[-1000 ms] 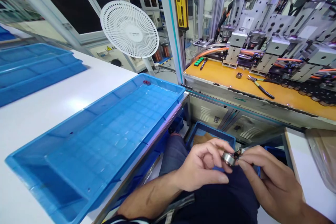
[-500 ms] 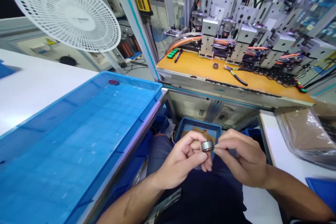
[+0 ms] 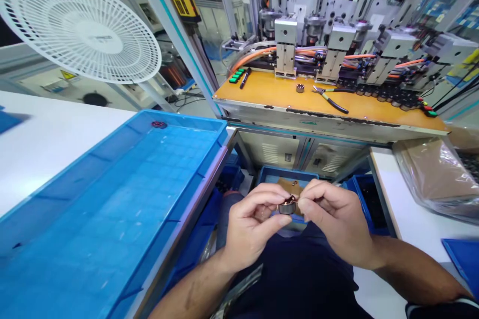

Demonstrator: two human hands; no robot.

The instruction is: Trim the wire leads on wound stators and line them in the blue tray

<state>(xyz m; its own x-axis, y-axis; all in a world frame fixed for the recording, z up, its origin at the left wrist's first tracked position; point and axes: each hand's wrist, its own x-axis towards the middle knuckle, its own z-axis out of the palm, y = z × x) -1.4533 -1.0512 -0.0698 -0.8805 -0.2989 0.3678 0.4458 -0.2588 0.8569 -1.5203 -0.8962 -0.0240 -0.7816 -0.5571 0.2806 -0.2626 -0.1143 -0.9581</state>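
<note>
Head view. Far left stands a fan (image 3: 80, 25), behind a white table (image 3: 45, 129). A blue tray (image 3: 209, 152) lies on the table with its right rim at the table edge. One small red part (image 3: 159, 124) sits in its far corner, the rest of the tray floor bare, so likely room there for setting things down.

Left hand (image 3: 252, 224) is over the lap, thumb and forefinger closed on the ring (image 3: 287, 206). Right hand (image 3: 333, 219) pinches the ring's other side, fingers curled tight. Two-sided pinch probably steadies so small a piece close to the eyes. The ring hangs in the air, above a blue bin (image 3: 269, 175) on the floor. Any drop would likely land in the bin or the lap.

Gap between tray edge and right table (image 3: 411, 249) is narrow, so elbows have little side room. Far off is an orange bench (image 3: 262, 92) with pliers (image 3: 331, 100). A bag (image 3: 430, 174) lies near right.
</note>
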